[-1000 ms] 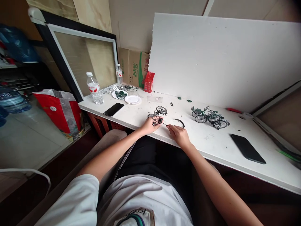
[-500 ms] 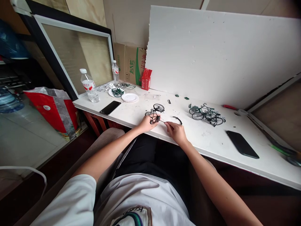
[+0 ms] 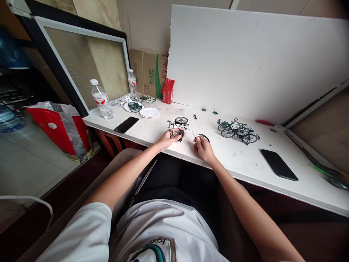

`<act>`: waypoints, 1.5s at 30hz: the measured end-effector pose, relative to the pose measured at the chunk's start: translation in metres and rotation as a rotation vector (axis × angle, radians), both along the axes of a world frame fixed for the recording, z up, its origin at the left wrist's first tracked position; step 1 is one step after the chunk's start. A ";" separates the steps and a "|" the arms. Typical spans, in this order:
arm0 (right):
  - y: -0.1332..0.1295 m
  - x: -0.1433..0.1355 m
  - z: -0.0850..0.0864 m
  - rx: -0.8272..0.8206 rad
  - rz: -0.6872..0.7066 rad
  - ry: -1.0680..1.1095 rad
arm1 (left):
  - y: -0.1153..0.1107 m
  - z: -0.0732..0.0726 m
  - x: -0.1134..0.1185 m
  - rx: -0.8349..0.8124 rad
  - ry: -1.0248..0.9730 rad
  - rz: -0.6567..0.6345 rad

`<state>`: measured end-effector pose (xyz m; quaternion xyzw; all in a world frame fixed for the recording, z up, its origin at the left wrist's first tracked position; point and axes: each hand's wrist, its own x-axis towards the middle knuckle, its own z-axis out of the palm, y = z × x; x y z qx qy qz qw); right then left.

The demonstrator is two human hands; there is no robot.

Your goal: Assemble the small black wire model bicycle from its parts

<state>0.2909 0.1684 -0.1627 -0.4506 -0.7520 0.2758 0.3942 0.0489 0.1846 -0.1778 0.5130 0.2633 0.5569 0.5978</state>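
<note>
My left hand (image 3: 170,139) is closed around a small black model bicycle (image 3: 181,120), one wheel of which points away from me. To its right, my right hand (image 3: 202,148) pinches a thin, dark, needle-like rod (image 3: 193,134) that stands up from the fingertips; its exact kind is too small to make out. Just behind the right hand lies a curved black strip (image 3: 204,137), partly covered by the fingers. A gap separates the two hands, both above the table's front edge. Tiny dark bits are scattered between the bicycle and the strip.
Finished-looking model bicycles (image 3: 237,131) stand at right, near a black phone (image 3: 279,164). At left are another phone (image 3: 127,124), a water bottle (image 3: 102,100), white plates (image 3: 149,112) and green parts (image 3: 135,106). A red box (image 3: 168,91) stands at the back of the white table (image 3: 231,156).
My left hand has turned the model bicycle, its wheel tilting flatter. My right hand has drawn away to the right, and the rod in it now points upward instead of at the bicycle.
</note>
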 end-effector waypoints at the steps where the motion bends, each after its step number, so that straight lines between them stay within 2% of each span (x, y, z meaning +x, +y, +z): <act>1: 0.001 0.000 0.000 -0.015 0.000 0.014 | 0.000 0.000 0.000 0.010 0.011 0.003; 7: 0.002 0.000 -0.001 -0.096 0.011 0.082 | -0.003 0.004 0.001 0.079 0.072 0.024; 11: 0.004 0.001 -0.003 -0.086 0.028 0.059 | -0.004 0.007 0.000 0.102 0.099 0.045; 16: 0.002 0.000 -0.002 -0.059 0.002 0.061 | -0.001 0.004 -0.001 0.013 0.028 0.005; 19: 0.002 0.000 0.000 -0.013 -0.046 0.028 | 0.002 0.002 -0.001 -0.034 -0.016 -0.012; 25: 0.011 0.007 -0.007 0.218 -0.296 -0.165 | 0.003 0.001 0.001 -0.060 -0.006 0.044; 29: 0.014 0.008 -0.015 0.244 -0.279 -0.273 | 0.003 0.000 0.001 -0.075 -0.005 0.057; 34: 0.008 0.004 -0.014 0.215 -0.334 -0.390 | 0.005 0.000 0.000 -0.089 -0.017 0.059; 45: 0.004 -0.001 -0.016 0.307 -0.392 -0.441 | 0.008 0.002 -0.002 -0.188 -0.054 0.058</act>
